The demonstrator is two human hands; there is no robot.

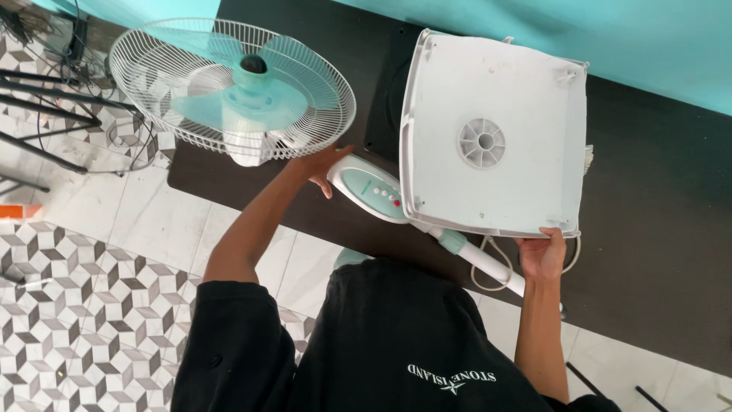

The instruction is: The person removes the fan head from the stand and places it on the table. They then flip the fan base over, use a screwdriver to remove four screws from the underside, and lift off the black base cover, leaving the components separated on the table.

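- Across the dark tabletop (pixel 656 229), a dismantled white and teal pedestal fan lies on its side.
- At the near edge of the tabletop, the right hand (pixel 543 255) grips the lower corner of the square white fan base (pixel 496 130), fingers curled over its rim; the base stands tilted up with its underside toward the camera.
- Near the tabletop's left end, the left hand (pixel 324 164) rests against the fan's control housing (pixel 370 191), just below the wire grille (pixel 232 88); its fingers are loosely spread, and I cannot tell whether they clasp anything.
- A white pole (pixel 488 263) with a teal collar runs out from under the base toward the right hand, with a looped white cord (pixel 482 276) beside it.
- Teal blades (pixel 252 84) sit inside the grille, which overhangs the tabletop's left edge.
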